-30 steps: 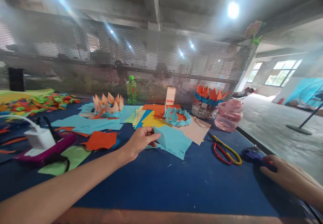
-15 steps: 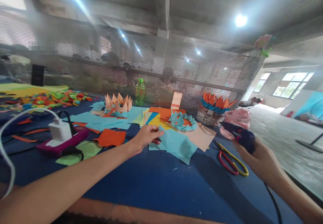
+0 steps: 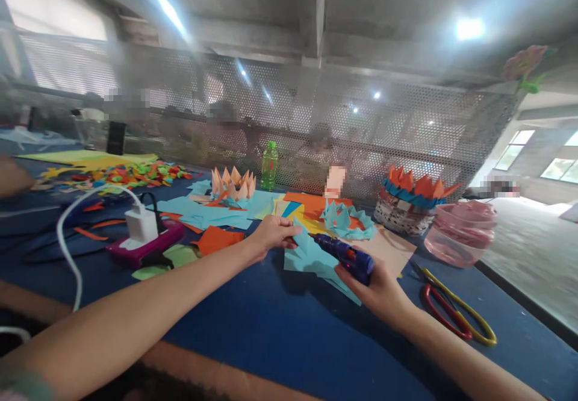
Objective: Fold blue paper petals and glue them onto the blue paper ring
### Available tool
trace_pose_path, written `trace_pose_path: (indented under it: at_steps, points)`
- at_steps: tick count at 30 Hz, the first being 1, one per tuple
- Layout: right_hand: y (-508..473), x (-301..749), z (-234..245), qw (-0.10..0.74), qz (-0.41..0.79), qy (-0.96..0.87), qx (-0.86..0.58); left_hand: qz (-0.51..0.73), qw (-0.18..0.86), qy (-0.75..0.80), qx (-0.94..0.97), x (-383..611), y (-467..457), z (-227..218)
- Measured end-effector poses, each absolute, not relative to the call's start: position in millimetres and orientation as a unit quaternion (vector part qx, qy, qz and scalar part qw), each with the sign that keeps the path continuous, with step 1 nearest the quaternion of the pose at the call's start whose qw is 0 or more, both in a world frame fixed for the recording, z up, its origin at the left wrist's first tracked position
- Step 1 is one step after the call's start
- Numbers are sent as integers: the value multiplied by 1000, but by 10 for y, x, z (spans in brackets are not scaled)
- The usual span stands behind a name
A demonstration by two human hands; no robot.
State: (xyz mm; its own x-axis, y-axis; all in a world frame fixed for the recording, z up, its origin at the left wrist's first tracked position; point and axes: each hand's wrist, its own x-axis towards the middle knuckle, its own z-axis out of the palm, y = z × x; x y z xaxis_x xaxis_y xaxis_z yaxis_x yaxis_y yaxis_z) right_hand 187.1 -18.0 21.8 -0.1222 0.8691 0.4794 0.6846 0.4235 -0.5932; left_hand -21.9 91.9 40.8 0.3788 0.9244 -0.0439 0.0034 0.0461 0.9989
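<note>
Between the thumb and fingers of my left hand is a folded piece of light blue paper, raised above the table. My right hand grips a dark blue glue gun, whose nozzle points left at the folded paper, close to it; whether they touch I cannot tell. Under both hands lie light blue sheets. Just behind them sits a ring of pointed light blue paper folds. Scissors with one red and one yellow handle rest right of my right hand.
A purple power strip with a white charger and cables lies at left. Behind are paper scraps, a peach paper ring and a green bottle. A basket with orange paper points and a pink tub stand right.
My right hand has brought the glue gun leftward from near the scissors to the folded paper. My left hand still holds the paper. The view has turned left.
</note>
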Motion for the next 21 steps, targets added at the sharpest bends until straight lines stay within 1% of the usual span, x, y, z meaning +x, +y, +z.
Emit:
trace_pose_path:
  at_steps: [4, 8, 15, 21]
  points:
    - [-236, 1909, 134, 361, 102, -761, -529, 389, 597, 411, 569, -206, 925, 412]
    - [-232, 1918, 127, 346, 99, -770, -527, 382, 597, 413, 573, -187, 893, 437]
    - [-221, 1901, 133, 342, 83, -772, -530, 372, 595, 416, 578, -164, 830, 468]
    - [-189, 1911, 92, 353, 68, -771, -525, 376, 589, 419, 580, -150, 809, 491]
